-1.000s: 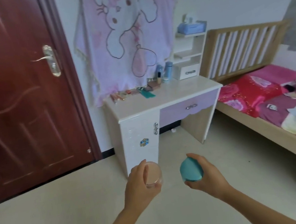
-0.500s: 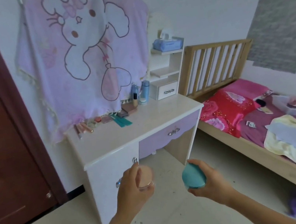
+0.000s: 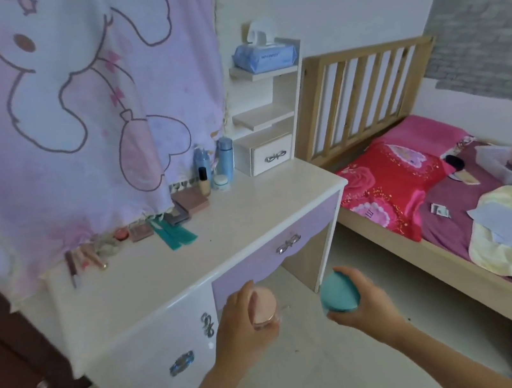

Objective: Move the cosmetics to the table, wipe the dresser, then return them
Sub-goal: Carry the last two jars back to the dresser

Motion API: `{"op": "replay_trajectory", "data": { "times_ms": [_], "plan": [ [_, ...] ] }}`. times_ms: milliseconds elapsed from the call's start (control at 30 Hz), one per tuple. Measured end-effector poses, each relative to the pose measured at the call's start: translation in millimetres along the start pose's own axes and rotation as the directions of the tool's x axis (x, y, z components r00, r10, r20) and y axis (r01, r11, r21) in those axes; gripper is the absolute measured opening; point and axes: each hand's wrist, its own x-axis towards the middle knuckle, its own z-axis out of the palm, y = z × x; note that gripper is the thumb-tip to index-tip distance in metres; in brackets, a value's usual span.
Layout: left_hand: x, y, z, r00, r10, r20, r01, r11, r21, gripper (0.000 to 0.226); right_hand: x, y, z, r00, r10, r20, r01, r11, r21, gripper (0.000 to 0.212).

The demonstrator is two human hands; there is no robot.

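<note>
— Holding anything? 
— Yes. The left hand (image 3: 240, 327) has its fingers wrapped round a peach jar (image 3: 263, 306), thumb along its far side. The right hand (image 3: 362, 302) clamps a teal compact (image 3: 339, 294) from the right. Both sit just near of the dresser (image 3: 167, 275) front edge.
— Changed since a moment ago?
— The dresser looms closer; the door has nearly slid out on the left.
— Anything unclear?
— The hands are blurred, and the cosmetics (image 3: 140, 232) under the hanging cloth (image 3: 66, 106) are partly hidden.
</note>
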Motion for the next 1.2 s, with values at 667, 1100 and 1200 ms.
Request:
{"op": "replay_trajectory", "data": {
  "times_ms": [667,1100,1200],
  "plan": [
    [218.8,11.6,90.6,0.949,-0.262,-0.175,0.261,0.965,-0.028,0.072,257.5,94.7,-14.8,0.97,-0.067,0.235,0.043,0.993,0.106,0.078],
    [421.8,-55.8,76.9,0.866,-0.323,-0.382,0.336,0.941,-0.034,0.074,463.9,60.4,45.8,0.936,-0.034,0.351,0.051,0.998,-0.039,0.084],
    [449.8,-77.1,80.3,0.881,-0.218,-0.42,0.28,0.955,0.093,0.079,496.1,54.8,67.1,0.94,-0.003,0.341,0.017,0.999,-0.037,0.084]
  ]
}}
